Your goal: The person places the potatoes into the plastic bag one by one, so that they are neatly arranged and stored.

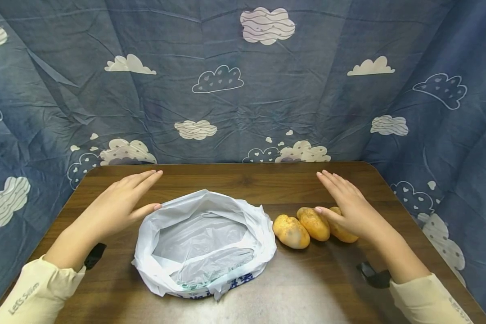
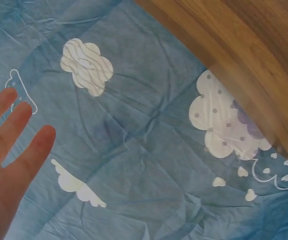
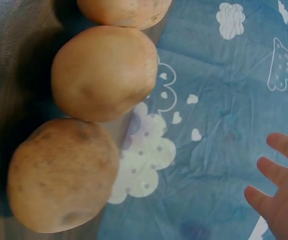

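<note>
A white plastic bag (image 1: pixel 204 245) with its mouth spread wide lies on the table, blue print along its front. Just right of it, three potatoes sit in a row: one beside the bag (image 1: pixel 291 231), a middle one (image 1: pixel 313 223), and a third (image 1: pixel 342 229) partly hidden behind the right hand. My left hand (image 1: pixel 119 204) is raised at the bag's left side, fingers straight, holding nothing. Over the potatoes my right hand (image 1: pixel 350 207) is held up with straight fingers, also holding nothing. The right wrist view shows the potatoes (image 3: pixel 64 175) close by.
The brown wooden table (image 1: pixel 243 177) has rounded far corners. Behind it and along both sides hangs a blue curtain (image 1: pixel 299 103) with cloud prints. A black strap (image 1: pixel 95 255) is at the left wrist and another (image 1: pixel 373 274) at the right.
</note>
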The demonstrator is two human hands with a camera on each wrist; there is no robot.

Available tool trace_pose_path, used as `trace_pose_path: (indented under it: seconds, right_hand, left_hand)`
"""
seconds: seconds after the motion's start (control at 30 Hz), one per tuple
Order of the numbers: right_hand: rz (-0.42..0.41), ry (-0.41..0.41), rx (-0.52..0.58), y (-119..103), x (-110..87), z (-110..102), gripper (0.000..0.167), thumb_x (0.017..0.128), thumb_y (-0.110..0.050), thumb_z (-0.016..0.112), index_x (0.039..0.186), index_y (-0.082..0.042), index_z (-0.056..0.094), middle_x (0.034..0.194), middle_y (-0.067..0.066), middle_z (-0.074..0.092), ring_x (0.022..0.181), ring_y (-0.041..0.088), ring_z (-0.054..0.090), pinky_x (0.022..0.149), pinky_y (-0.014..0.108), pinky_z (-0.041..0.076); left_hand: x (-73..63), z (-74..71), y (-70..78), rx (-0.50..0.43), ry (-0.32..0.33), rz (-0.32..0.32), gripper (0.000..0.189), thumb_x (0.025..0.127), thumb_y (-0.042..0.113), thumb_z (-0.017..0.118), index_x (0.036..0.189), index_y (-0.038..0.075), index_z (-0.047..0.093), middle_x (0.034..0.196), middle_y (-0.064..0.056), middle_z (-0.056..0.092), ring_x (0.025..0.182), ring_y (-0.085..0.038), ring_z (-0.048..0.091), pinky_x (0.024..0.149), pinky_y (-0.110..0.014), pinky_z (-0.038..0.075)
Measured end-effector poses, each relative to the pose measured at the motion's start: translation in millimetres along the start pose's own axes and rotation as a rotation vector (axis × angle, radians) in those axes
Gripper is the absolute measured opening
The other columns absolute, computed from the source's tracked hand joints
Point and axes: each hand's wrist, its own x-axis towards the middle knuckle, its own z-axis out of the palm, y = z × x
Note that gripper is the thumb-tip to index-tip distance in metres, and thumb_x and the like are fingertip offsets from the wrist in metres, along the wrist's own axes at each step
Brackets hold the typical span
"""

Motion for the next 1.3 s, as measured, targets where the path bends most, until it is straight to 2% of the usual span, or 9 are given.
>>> trace_pose_path:
  seconds: [0.17, 0.5, 0.7, 0.8, 0.93, 1.1, 1.3]
  right_hand:
    - [0.029, 0.008, 0.064, 5, -7.6, 3, 0.076, 0.084, -0.032, 0.063, 0.144, -0.014, 0.020, 0.142, 0.017, 0.026, 0.127, 0.038, 0.021, 0.100, 0.056, 0.018]
    - [0.057, 0.064, 0.120, 24, -25.1, 18, 0.074, 0.083, -0.025, 0.065, 0.142, -0.009, 0.023, 0.139, 0.020, 0.031, 0.123, 0.040, 0.028, 0.099, 0.054, 0.022]
    - [0.138, 0.092, 0.184, 34, -39.0, 28, 0.072, 0.083, -0.024, 0.065, 0.142, -0.011, 0.024, 0.137, 0.022, 0.032, 0.121, 0.044, 0.029, 0.095, 0.059, 0.023]
    - [0.181, 0.112, 0.206, 39, -46.8, 34, 0.072, 0.083, -0.024, 0.065, 0.142, -0.014, 0.025, 0.136, 0.022, 0.033, 0.120, 0.045, 0.029, 0.092, 0.061, 0.025]
    - [0.228, 0.136, 0.239, 45, -55.4, 42, 0.071, 0.083, -0.023, 0.065, 0.142, -0.014, 0.026, 0.136, 0.023, 0.033, 0.120, 0.045, 0.030, 0.091, 0.062, 0.025]
    - [0.281, 0.164, 0.285, 51, -63.8, 52, 0.069, 0.084, -0.022, 0.065, 0.140, -0.008, 0.028, 0.134, 0.024, 0.035, 0.118, 0.045, 0.032, 0.092, 0.061, 0.026]
    - [0.300, 0.190, 0.353, 55, -67.6, 60, 0.065, 0.084, -0.018, 0.064, 0.137, -0.002, 0.030, 0.131, 0.025, 0.038, 0.116, 0.043, 0.037, 0.087, 0.054, 0.033]
  left_hand:
    - [-9.0, 4.8, -2.7, -0.030, 0.030, -0.032, 0.065, 0.084, 0.034, 0.062, 0.138, 0.010, 0.034, 0.131, -0.015, 0.043, 0.116, -0.035, 0.040, 0.091, -0.055, 0.033]
    - [-29.3, 20.2, -6.2, -0.103, 0.057, -0.109, 0.061, 0.085, 0.032, 0.062, 0.136, 0.011, 0.037, 0.124, -0.019, 0.047, 0.111, -0.040, 0.042, 0.090, -0.055, 0.033]
    - [-41.5, 34.4, -8.2, -0.138, 0.085, -0.120, 0.057, 0.085, 0.029, 0.062, 0.134, 0.012, 0.040, 0.120, -0.016, 0.050, 0.107, -0.037, 0.045, 0.086, -0.054, 0.037]
    - [-46.3, 40.3, -8.0, -0.164, 0.092, -0.131, 0.056, 0.084, 0.028, 0.063, 0.133, 0.011, 0.041, 0.119, -0.015, 0.050, 0.107, -0.037, 0.045, 0.086, -0.053, 0.037]
    - [-51.4, 48.2, -7.1, -0.212, 0.095, -0.142, 0.054, 0.084, 0.026, 0.063, 0.131, 0.009, 0.042, 0.120, -0.015, 0.049, 0.109, -0.036, 0.045, 0.088, -0.053, 0.036]
    - [-57.9, 59.2, -5.4, -0.269, 0.082, -0.167, 0.053, 0.085, 0.025, 0.063, 0.131, 0.008, 0.042, 0.123, -0.013, 0.047, 0.112, -0.034, 0.044, 0.088, -0.052, 0.036]
    - [-65.9, 71.9, -4.9, -0.351, 0.095, -0.199, 0.058, 0.081, 0.024, 0.068, 0.130, 0.007, 0.043, 0.123, -0.011, 0.048, 0.112, -0.031, 0.044, 0.088, -0.051, 0.036]
